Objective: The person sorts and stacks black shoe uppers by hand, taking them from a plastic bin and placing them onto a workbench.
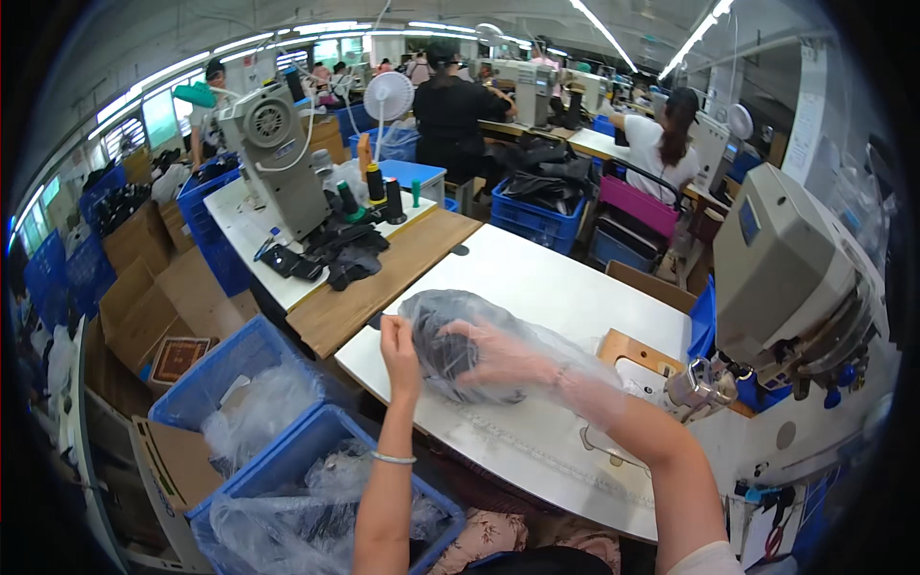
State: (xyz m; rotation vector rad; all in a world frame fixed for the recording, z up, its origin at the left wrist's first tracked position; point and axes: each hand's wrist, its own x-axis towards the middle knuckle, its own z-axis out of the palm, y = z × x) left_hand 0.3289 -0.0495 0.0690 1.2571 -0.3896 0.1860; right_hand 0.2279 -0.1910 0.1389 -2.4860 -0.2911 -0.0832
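Observation:
A clear plastic bag with a bundle of dark, soft pieces in it lies on the white sewing table. My right hand is inside the bag, the film reaching over my forearm. Its fingers curve round the bundle, thumb apart from the rest. At the bag's left end my left hand is closed, pinching the film; its fingertips are partly hidden. What the dark pieces are I cannot make out through the plastic.
An industrial sewing machine stands at the right. Blue crates holding plastic bags are at the lower left. Beyond a wooden board, another machine stands near thread cones and black pieces. Several people work farther back.

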